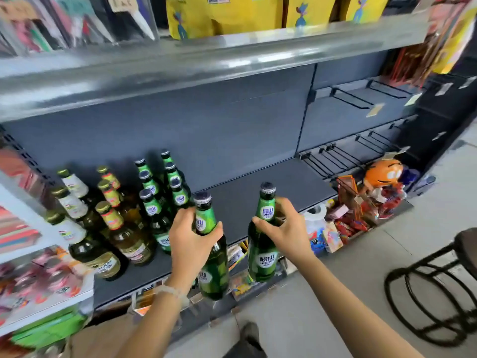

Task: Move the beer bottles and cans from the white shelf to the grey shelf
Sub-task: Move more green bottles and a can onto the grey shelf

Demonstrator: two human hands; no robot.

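My left hand (189, 237) grips a green beer bottle (213, 272) by its neck, held upright just in front of the grey shelf (271, 189). My right hand (281, 228) grips a second green beer bottle (262, 257) by its neck, a little to the right, also at the shelf's front edge. On the left part of the grey shelf stand several green bottles (154, 202), several amber bottles with red and yellow labels (121, 228) and several dark bottles with white neck labels (77, 228), all upright in rows.
A white shelf (46, 301) with packaged goods juts in at the lower left. An upper grey shelf edge (206, 63) overhangs. Snack boxes and an orange figure (382, 174) sit at the right. A black stool (438, 285) stands on the floor at the right.
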